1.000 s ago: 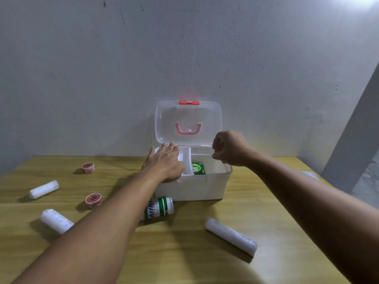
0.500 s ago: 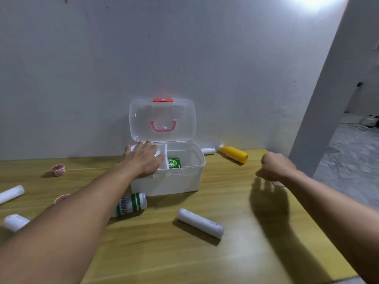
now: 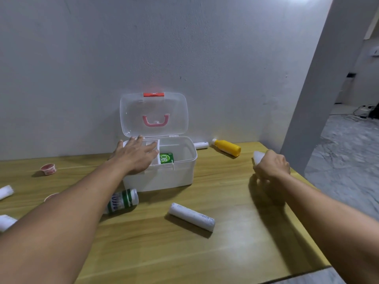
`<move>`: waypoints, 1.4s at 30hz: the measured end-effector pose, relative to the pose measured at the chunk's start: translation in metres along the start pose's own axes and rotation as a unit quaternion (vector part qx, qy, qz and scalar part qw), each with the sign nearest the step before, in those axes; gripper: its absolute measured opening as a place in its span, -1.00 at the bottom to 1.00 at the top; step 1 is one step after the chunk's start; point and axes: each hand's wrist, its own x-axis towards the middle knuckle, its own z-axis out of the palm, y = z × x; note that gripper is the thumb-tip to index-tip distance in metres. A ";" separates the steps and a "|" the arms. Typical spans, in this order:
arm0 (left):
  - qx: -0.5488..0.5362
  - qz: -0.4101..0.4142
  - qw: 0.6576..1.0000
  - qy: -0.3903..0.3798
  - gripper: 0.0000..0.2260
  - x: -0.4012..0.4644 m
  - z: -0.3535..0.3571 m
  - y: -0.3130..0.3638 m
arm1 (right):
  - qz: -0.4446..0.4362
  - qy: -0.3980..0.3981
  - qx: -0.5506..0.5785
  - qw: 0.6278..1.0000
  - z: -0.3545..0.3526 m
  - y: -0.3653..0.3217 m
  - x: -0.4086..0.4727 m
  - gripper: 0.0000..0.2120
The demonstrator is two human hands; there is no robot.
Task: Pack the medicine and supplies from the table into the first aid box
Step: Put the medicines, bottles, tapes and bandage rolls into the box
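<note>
The white first aid box (image 3: 180, 173) stands open against the wall, its clear lid (image 3: 153, 113) upright, a green packet (image 3: 166, 158) inside. My left hand (image 3: 135, 155) lies flat, fingers spread, on the box's left rim. My right hand (image 3: 271, 166) is closed around a white roll (image 3: 258, 156) near the table's right edge, lifted just off the wood. A green-and-white bottle (image 3: 123, 200) and a white roll (image 3: 191, 216) lie in front of the box. A yellow bottle (image 3: 227, 148) and a small white tube (image 3: 201, 145) lie by the wall.
Two red-lidded cups (image 3: 48, 168) (image 3: 51, 196) and two white rolls (image 3: 6, 191) (image 3: 6, 221) lie on the left of the wooden table (image 3: 225, 253). The table's right edge drops to a grey floor beside a wall corner (image 3: 320, 83).
My right hand left the box, swung to the table's right edge and closed on a white roll. The view turned right. My left hand stayed on the box.
</note>
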 end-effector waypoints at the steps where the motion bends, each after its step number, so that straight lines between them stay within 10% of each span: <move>1: -0.002 0.001 1.000 0.001 -0.52 0.000 0.000 0.000 | 0.011 0.009 0.038 0.999 -0.002 -0.004 0.000 -0.72; 10: -0.012 -0.001 1.000 -0.001 -0.53 -0.003 -0.001 0.002 | -0.230 -0.029 0.163 0.959 -0.041 -0.085 -0.041 -0.56; 17: -0.032 0.001 0.999 0.008 -0.48 -0.002 -0.003 0.003 | -0.413 -0.106 -0.011 0.905 -0.032 -0.147 -0.073 -0.64; 42: -0.056 -0.003 0.998 0.009 -0.46 -0.005 -0.003 0.004 | -0.368 -0.168 0.053 0.913 0.034 -0.195 -0.057 -0.68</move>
